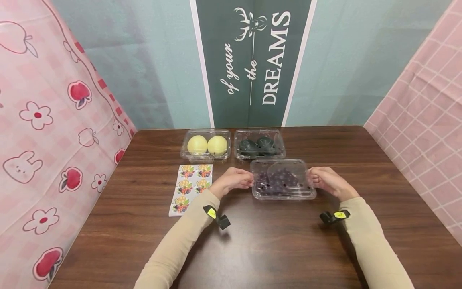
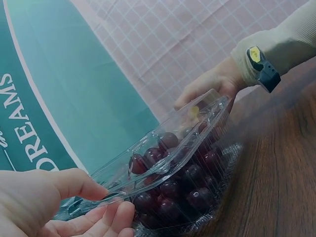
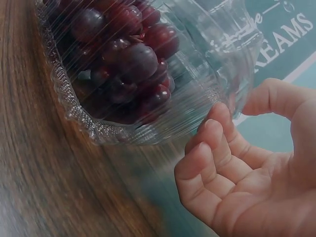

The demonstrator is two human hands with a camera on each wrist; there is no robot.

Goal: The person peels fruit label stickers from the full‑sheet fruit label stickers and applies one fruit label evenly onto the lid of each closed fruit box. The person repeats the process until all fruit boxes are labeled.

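A clear plastic clamshell box (image 1: 285,196) of dark purple grapes (image 1: 278,180) rests on the table, its lid over the fruit. At the box's left end my left hand (image 1: 232,181) pinches the rim; the left wrist view shows the thumb on top and curled fingers (image 2: 118,217) below. My right hand (image 1: 330,182) holds the opposite end, with thumb and index finger at the rim in the right wrist view. Through the clear wall the grapes (image 3: 138,64) show as a reddish-purple heap. Whether the lid is snapped down all round I cannot tell.
Behind stand a clear box with two yellow round fruits (image 1: 217,145) and another with dark green fruits (image 1: 265,143). A sheet of fruit stickers (image 1: 184,187) lies left, partly under the left forearm. Curtains (image 1: 144,80) hang along the back and sides of the wooden table (image 1: 274,249).
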